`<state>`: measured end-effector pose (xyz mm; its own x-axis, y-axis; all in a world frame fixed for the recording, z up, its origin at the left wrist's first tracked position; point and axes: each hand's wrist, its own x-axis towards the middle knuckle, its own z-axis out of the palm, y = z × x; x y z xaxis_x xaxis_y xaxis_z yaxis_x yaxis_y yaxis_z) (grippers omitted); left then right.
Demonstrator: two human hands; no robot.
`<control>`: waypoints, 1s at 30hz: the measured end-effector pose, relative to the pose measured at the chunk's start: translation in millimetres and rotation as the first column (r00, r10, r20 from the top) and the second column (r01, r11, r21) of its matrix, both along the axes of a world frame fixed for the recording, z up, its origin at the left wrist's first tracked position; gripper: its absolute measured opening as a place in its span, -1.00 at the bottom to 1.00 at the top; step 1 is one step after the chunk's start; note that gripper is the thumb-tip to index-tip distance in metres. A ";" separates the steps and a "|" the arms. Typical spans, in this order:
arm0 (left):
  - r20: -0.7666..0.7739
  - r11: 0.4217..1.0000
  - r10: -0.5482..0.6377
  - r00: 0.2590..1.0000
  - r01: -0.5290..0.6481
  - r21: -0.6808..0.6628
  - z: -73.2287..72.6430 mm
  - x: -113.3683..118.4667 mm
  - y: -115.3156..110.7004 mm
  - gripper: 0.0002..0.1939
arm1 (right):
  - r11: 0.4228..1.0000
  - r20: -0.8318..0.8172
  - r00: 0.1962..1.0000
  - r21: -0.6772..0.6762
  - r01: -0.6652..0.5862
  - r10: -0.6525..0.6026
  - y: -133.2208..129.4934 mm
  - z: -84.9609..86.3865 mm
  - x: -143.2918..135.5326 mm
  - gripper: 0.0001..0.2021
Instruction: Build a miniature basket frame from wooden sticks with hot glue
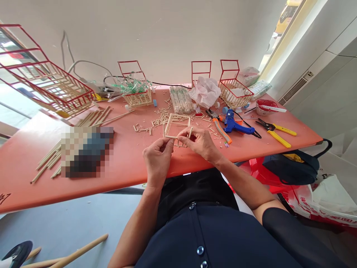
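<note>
Square pale-wood stick frame (167, 125): picture centre. Blue plastic glue gun (235, 127): right of centre. Red-rimmed wooden basket (242, 99): behind gun, upper right.

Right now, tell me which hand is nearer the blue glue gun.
Right: the right hand is left of the blue glue gun, not touching it; the left hand is farther left.

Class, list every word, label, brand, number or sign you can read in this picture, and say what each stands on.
"7": seems to end the dark handwritten mark on the orange table, at its left end; the rest is unclear.
Red and white bag, right: printed characters, too slanted and blurred to read.
Blue glue gun: a small pale patch, too small to tell whether it bears text.
</note>
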<state>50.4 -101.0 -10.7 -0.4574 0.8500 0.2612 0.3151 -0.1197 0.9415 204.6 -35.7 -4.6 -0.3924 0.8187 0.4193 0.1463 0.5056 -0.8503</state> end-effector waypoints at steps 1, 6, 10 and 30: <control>-0.008 1.000 -0.001 1.000 0.001 0.005 0.1 -0.2 -0.3 -0.74 | 1.000 -0.002 1.000 0.008 0.001 -0.001 0.2 -0.2 0.2 -0.51; -0.005 1.000 -0.020 1.000 0.020 0.015 -0.9 -1.4 -0.9 -0.76 | 1.000 -0.011 1.000 0.028 -0.002 0.002 0.8 -1.7 0.8 -0.52; 0.012 0.999 -0.042 0.999 0.042 0.023 0.4 -2.7 -0.8 -0.75 | 1.000 0.000 1.000 0.014 0.007 -0.007 0.8 -1.2 1.5 -0.53; -0.040 0.996 0.041 0.998 -0.038 0.082 -1.7 -5.9 -12.2 -0.71 | 1.000 0.002 1.000 -0.004 0.012 -0.012 4.3 0.8 4.8 -0.47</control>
